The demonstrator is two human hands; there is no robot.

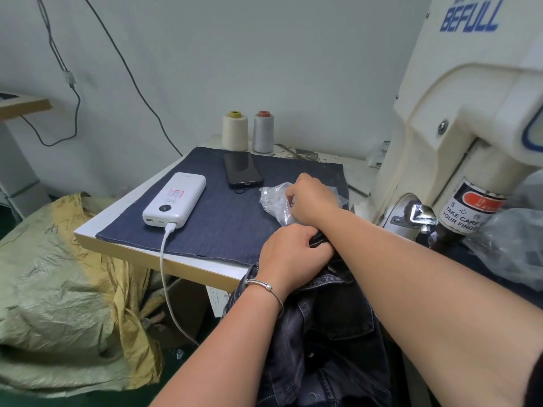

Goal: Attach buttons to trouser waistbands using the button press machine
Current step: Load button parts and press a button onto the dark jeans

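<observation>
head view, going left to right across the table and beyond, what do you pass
power bank → phone → plastic bag → right hand → button press machine

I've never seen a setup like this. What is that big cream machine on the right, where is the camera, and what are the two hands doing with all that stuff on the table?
The single picture comes from a camera worn on the person's head, looking down at their own arms. The cream machine is the button press; its label warns to mind your fingers.

The right hand reaches into a clear plastic bag, apparently picking up a small part; what it holds is hidden. The left hand, with a bracelet at the wrist, grips the dark denim trousers at the table edge.

On the table, a blue denim cloth carries a white power bank with a cable and a black phone. Two thread cones stand behind.
</observation>
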